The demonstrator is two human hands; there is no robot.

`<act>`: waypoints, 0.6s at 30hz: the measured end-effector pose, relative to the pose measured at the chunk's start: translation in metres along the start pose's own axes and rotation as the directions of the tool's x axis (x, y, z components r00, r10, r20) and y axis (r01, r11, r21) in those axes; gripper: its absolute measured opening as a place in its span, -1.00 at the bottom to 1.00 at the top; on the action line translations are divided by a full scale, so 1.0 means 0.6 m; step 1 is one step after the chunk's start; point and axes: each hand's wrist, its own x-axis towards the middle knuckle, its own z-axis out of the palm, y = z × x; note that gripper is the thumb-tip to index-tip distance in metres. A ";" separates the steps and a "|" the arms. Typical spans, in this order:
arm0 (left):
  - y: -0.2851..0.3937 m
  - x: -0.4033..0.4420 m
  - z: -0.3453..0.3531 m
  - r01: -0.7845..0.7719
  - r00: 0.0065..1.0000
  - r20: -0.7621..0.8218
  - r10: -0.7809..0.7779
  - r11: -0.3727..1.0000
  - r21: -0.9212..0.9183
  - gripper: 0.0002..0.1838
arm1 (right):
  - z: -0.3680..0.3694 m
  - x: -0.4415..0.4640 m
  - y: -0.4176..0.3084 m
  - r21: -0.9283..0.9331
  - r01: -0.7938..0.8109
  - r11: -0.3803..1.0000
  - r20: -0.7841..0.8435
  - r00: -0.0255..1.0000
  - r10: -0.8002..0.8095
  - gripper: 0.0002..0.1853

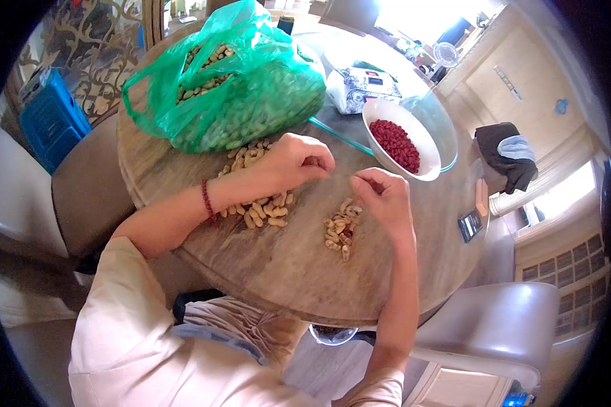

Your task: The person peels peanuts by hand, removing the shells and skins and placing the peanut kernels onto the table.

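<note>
Cream sleeves (119, 292) lead to your left hand (305, 161) and right hand (385, 197), fingers pinched, contents unclear, near tan peanuts (270, 209) on the round brown worktop (285, 264).

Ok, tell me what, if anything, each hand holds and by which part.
It cannot be told: the left hand and right hand both have fingers drawn together, but nothing shows clearly between them.

Tan peanuts (259, 211) lay heaped on the table (285, 268) beside a green bag (271, 88) of more, a smaller cluster of pale shells (343, 227) with reddish bits sat apart, and deep-red kernels (395, 145) partly filled a white bowl (425, 157)
</note>
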 end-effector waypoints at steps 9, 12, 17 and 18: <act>0.019 -0.007 0.010 0.136 0.991 0.042 -0.130 0.888 -0.439 -0.73 | 0.019 -0.003 -0.021 0.427 -0.187 0.885 0.220 0.970 0.099 -0.85; 0.022 -0.007 0.019 0.095 0.991 -0.040 -0.130 0.872 -0.481 -0.72 | 0.021 -0.002 -0.015 0.473 -0.197 0.859 0.230 0.969 0.096 -0.87; 0.015 -0.010 0.022 0.142 0.982 -0.015 -0.190 0.783 -0.606 -0.77 | 0.025 -0.004 -0.019 0.539 -0.125 0.833 0.138 0.989 0.060 -0.89; 0.014 -0.009 0.023 0.142 0.981 -0.003 -0.193 0.735 -0.662 -0.79 | 0.027 -0.004 -0.019 0.539 -0.124 0.833 0.138 0.989 0.058 -0.89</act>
